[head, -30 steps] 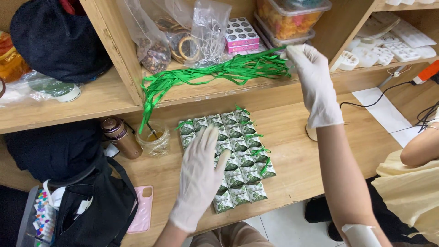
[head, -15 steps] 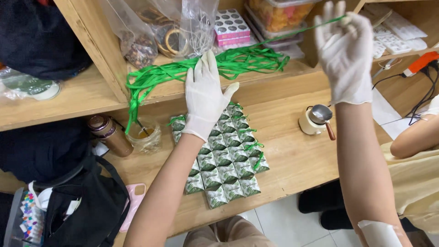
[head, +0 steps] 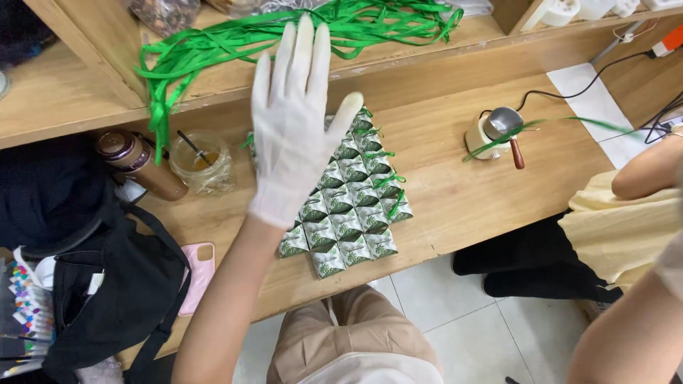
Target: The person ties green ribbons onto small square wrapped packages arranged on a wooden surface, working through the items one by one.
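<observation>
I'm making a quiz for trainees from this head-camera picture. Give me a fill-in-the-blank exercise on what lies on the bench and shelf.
1. The left hand wears a ____ glove, fingers spread.
2. The loose ribbons heaped on the shelf are ____.
3. The folded green-and-white packets on the wooden bench are laid out in a ____ shape.
4. Beside the brown bottle stands a clear ____ of amber liquid.

Missing words: white; green; triangle; jar

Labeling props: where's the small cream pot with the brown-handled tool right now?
Head view, right of centre on the wooden desk: the cream pot stands right of the folded green packets, with a loose green ribbon strand crossing above it.
</observation>
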